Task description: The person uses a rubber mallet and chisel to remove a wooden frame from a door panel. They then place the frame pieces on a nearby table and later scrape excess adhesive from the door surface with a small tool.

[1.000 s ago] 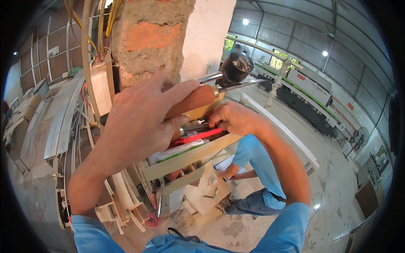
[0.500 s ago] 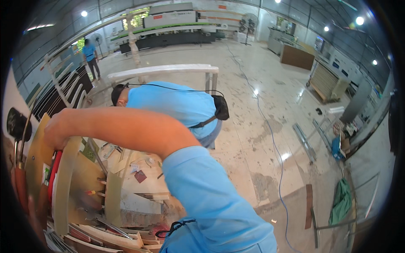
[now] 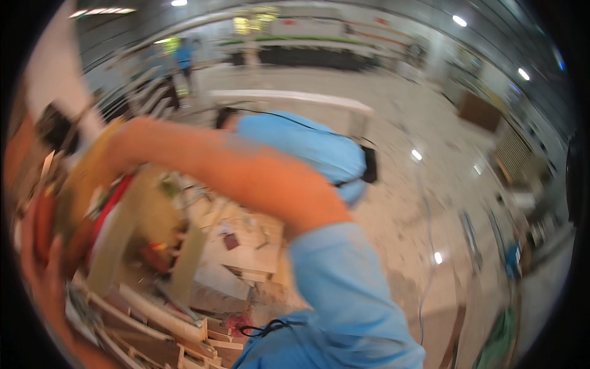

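My right arm, in a light blue sleeve, stretches across to the left. My right hand (image 3: 120,144) is over the upper edge of a yellowish wooden tool box, its fingers smeared and partly hidden. Low at the left rim, my left hand (image 3: 49,277) is raised beside a reddish-brown handle (image 3: 43,227); blur hides whether it grips it. Between the box's upright boards (image 3: 117,252) sits a red strip-like thing (image 3: 114,206). Another red and yellow thing (image 3: 157,253) lies deeper inside, too blurred to name.
A co-worker in a blue shirt (image 3: 301,138) bends over just ahead, beside a white-topped frame (image 3: 295,97). Wood strips (image 3: 147,310) lie below the box. A low board (image 3: 246,240) carries small scraps. A cable (image 3: 428,234) crosses the floor at right. Another person (image 3: 184,58) stands far back.
The view has swung left, so the scene sits further right and is blurred. My left hand now shows more at the left rim. My right arm still reaches over the box.
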Motion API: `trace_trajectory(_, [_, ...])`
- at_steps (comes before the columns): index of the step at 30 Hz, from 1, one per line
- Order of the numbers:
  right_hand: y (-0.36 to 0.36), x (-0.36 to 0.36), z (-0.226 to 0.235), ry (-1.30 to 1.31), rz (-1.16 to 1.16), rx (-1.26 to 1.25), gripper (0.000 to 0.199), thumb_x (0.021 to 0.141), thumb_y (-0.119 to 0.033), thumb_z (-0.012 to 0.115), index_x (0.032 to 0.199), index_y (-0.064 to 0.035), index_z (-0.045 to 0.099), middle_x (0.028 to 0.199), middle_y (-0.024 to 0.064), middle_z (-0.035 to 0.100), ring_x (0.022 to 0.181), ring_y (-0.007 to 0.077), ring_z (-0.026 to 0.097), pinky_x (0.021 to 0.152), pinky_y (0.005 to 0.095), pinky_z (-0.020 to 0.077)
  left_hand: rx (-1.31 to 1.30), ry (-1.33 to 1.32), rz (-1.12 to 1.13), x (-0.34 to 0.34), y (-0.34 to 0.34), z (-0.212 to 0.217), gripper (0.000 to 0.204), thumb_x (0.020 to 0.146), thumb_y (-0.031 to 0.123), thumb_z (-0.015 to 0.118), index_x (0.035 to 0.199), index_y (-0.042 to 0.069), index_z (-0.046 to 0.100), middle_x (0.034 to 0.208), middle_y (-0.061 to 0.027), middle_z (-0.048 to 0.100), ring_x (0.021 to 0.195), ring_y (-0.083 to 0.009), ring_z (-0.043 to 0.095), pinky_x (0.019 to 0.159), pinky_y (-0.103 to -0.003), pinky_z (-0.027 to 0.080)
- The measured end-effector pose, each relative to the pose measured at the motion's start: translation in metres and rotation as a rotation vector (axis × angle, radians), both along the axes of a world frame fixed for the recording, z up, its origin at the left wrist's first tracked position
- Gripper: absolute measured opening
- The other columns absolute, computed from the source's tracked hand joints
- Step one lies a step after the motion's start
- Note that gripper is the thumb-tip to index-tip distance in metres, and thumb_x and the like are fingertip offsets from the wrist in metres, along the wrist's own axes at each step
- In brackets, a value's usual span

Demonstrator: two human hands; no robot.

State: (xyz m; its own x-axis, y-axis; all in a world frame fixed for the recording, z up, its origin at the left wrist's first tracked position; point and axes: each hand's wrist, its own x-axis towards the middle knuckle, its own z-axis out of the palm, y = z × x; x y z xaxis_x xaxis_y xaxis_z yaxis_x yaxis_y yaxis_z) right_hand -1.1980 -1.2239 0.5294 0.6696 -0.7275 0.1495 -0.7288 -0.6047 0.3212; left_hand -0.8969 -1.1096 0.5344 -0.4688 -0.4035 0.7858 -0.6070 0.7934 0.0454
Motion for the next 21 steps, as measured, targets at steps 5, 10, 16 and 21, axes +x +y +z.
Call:
trace_trajectory(5, [0.036, -0.004, 0.015, 0.119, -0.087, 0.074, 0.026, 0.082, -0.014, 0.065, 0.105, -0.0073, 0.075, 0.105, 0.0160, 0.074, 0.103, 0.0351, 0.070, 0.083, 0.0461, 0.0561, 0.051, 0.145, -0.001, -0.011, 0.028, -0.006, 0.063, 0.072, -0.009, 0.070, 0.134, 0.003, 0.061, 0.117, -0.0117, 0.063, 0.108, -0.0246, 0.063, 0.099, -0.031, 0.046])
trace_trajectory(10, [0.049, 0.004, 0.030, 0.199, -0.170, 0.164, 0.026, 0.079, -0.013, 0.066, 0.103, -0.0050, 0.073, 0.098, 0.0189, 0.074, 0.096, 0.0375, 0.071, 0.079, 0.0477, 0.0561, 0.049, 0.184, 0.052, -0.026, 0.048, 0.012, 0.063, 0.071, -0.007, 0.073, 0.132, 0.005, 0.063, 0.111, -0.0095, 0.063, 0.100, -0.0236, 0.063, 0.094, -0.030, 0.047])
trace_trajectory(16, [0.033, 0.002, 0.029, 0.256, -0.093, 0.143, 0.028, 0.074, -0.014, 0.069, 0.100, -0.0054, 0.074, 0.089, 0.0172, 0.073, 0.091, 0.0363, 0.070, 0.075, 0.0466, 0.0551, -0.017, 0.141, 0.015, -0.015, 0.046, 0.013, 0.062, 0.073, -0.007, 0.073, 0.134, 0.004, 0.062, 0.112, -0.0104, 0.064, 0.102, -0.0229, 0.062, 0.096, -0.031, 0.047])
trace_trajectory(21, [0.029, -0.008, 0.030, 0.176, -0.097, 0.232, 0.024, 0.069, -0.012, 0.071, 0.092, -0.0086, 0.076, 0.088, 0.0142, 0.074, 0.088, 0.0346, 0.070, 0.074, 0.0446, 0.0548, -0.012, 0.116, 0.012, -0.003, 0.041, 0.007, 0.057, 0.081, -0.003, 0.074, 0.136, 0.002, 0.060, 0.117, -0.0096, 0.065, 0.107, -0.0194, 0.061, 0.099, -0.029, 0.045])
